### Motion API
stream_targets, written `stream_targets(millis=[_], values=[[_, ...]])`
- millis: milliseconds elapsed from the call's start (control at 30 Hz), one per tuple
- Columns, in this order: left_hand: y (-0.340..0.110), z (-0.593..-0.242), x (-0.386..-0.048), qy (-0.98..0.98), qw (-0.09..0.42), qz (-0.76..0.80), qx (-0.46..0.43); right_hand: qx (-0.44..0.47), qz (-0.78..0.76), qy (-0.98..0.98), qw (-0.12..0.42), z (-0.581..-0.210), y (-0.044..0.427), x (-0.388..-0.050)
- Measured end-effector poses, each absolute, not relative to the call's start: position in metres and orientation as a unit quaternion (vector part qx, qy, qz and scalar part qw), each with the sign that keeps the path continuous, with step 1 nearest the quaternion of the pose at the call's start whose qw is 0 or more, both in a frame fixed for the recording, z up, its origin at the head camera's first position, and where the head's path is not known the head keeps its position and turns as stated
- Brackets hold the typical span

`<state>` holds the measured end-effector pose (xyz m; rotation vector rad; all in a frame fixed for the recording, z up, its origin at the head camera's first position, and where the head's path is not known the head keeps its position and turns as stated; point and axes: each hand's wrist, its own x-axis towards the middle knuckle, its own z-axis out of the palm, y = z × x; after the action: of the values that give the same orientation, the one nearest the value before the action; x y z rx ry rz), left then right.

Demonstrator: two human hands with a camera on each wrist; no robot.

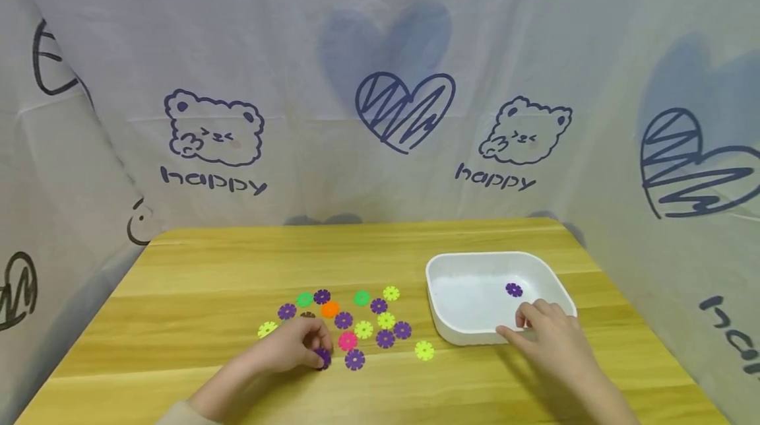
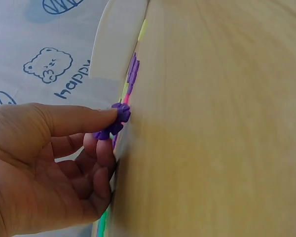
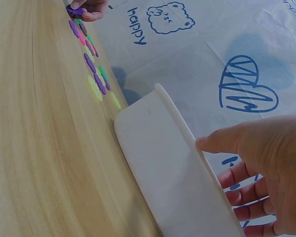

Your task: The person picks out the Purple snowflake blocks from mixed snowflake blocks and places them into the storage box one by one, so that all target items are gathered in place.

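My left hand [image 1: 297,344] pinches a purple notched plastic disc [image 2: 119,118] between thumb and fingers, just above the table at the near left of the scattered discs. In the left wrist view the thumb lies on the disc's face. My right hand [image 1: 549,336] holds the near rim of a white plastic tray [image 1: 442,319], thumb outside and fingers over the inner side. Inside that tray lies one purple disc [image 1: 514,290]. Between the hands lie several loose discs, among them a pink disc [image 1: 348,341], an orange disc [image 1: 330,309] and a green disc [image 1: 362,298].
Everything stands on a wood-grain table [image 1: 208,266]. A yellow disc [image 1: 424,350] lies apart near the tray's left corner. A brown disc [image 1: 307,315] is partly hidden behind the left hand. Pale cloth [image 1: 309,108] with printed bears and hearts hangs behind and at both sides.
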<state>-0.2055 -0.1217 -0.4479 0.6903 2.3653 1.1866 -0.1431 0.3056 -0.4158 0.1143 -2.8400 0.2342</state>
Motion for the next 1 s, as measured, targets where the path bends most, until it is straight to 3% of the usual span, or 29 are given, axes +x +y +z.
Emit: stream_targets(millis=[300, 567, 1000], values=[[-0.121, -0.439, -0.201, 0.826, 0.238, 0.442, 0.255, 0.035, 0.087, -0.987, 0.129, -0.418, 0.301, -0.145], [-0.101, -0.410, -0.212, 0.821, 0.260, 0.425, 0.278, 0.035, 0.084, -0.987, 0.129, -0.415, 0.302, -0.144], [-0.034, -0.363, -0.241, 0.807, 0.228, 0.430, 0.334, 0.040, 0.085, -0.986, 0.140, -0.416, 0.305, -0.143]])
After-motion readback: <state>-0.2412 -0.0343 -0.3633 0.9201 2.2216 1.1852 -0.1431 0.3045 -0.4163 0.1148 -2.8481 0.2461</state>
